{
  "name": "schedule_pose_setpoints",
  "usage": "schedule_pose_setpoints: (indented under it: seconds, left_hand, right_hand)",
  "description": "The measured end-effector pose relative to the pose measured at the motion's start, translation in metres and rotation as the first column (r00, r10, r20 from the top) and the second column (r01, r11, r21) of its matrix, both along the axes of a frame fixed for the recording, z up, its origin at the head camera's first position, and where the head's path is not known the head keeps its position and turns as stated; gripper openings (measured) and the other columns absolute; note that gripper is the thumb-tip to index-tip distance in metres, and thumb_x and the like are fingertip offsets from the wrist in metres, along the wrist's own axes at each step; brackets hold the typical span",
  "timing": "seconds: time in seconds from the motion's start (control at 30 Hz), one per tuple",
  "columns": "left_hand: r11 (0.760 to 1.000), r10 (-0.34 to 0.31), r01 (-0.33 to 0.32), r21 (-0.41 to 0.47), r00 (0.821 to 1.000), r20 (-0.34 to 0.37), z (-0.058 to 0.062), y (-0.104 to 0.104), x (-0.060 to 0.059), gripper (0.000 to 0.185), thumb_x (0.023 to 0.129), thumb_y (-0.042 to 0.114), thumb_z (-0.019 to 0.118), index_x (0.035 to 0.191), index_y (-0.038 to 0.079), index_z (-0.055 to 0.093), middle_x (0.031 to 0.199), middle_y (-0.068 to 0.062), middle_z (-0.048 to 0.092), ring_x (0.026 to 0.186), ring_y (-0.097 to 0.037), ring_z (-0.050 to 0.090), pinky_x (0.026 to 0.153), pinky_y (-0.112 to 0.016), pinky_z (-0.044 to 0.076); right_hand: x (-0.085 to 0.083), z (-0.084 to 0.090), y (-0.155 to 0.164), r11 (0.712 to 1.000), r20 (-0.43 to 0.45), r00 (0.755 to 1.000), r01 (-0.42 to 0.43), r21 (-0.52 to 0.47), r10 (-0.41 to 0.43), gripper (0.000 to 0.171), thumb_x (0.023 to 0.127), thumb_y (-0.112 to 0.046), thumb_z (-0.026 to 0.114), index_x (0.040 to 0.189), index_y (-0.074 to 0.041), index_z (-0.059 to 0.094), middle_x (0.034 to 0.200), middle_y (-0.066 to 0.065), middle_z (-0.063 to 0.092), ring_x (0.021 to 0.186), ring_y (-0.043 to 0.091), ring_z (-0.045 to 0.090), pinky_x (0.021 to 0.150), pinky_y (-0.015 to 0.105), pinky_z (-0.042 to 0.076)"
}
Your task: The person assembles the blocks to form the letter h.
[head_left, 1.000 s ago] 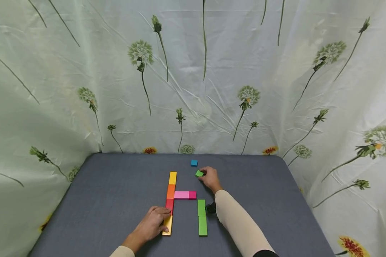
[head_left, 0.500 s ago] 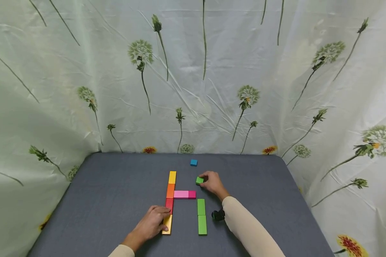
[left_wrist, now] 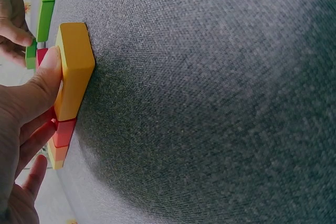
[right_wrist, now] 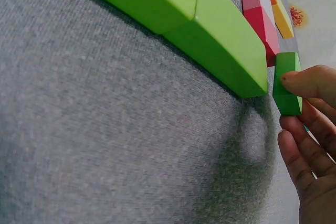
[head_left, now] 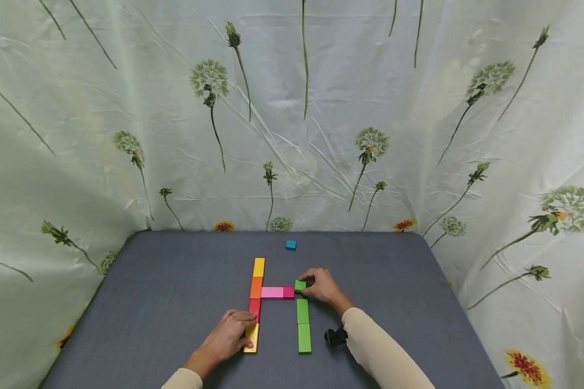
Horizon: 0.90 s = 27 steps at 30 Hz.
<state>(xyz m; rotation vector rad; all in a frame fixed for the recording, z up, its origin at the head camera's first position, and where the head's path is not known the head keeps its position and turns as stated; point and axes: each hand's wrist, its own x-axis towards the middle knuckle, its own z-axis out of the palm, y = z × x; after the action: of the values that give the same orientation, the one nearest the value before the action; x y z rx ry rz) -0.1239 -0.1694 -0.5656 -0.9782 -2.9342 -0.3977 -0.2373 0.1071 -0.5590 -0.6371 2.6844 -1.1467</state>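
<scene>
nearly an h: small green cube at the crossbar's end

so far the left column stands complete, four blocks in a line from the far yellow block [head_left: 259,266] through orange and red to the near yellow block [head_left: 252,337]. a pink bar [head_left: 272,292] and a magenta cube [head_left: 289,292] run rightward from it as a crossbar. two long green blocks [head_left: 303,324] form the near half of the right column; its far half looks unbuilt, and a blue cube [head_left: 291,245] lies apart near the far edge of the grey table [head_left: 165,302].

the right hand [head_left: 325,286] reaches in from the right, fingertips pinching the small green cube [head_left: 300,285], which sits just beside the magenta cube and just beyond the green blocks. the left hand [head_left: 229,337] rests low, thumb [left_wrist: 48,69] pressing the near yellow block's side, fingers curled around it.
</scene>
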Motion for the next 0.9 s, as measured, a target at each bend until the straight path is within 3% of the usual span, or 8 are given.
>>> schedule_pose_setpoints:
  seconds: [0.9]
  left_hand:
    - [1.0, 0.015, -0.016, 0.003, 1.0, 0.004, 0.0002, 0.0004, 0.0011, 0.048, 0.07, 0.031, 0.083, 0.106, 0.001, 0.073, 0.111, -0.005, 0.071, 0.106, -0.019, 0.063, 0.092, -0.042, 0.044]
  right_hand:
    - [-0.0021, -0.0045, 0.0027, 0.999, 0.099, 0.994, -0.043, -0.02, 0.045, 0.024, 0.074, 0.003, 0.078, 0.097, -0.001, 0.075, 0.092, 0.006, 0.07, 0.079, 0.012, 0.059, 0.069, 0.025, 0.05]
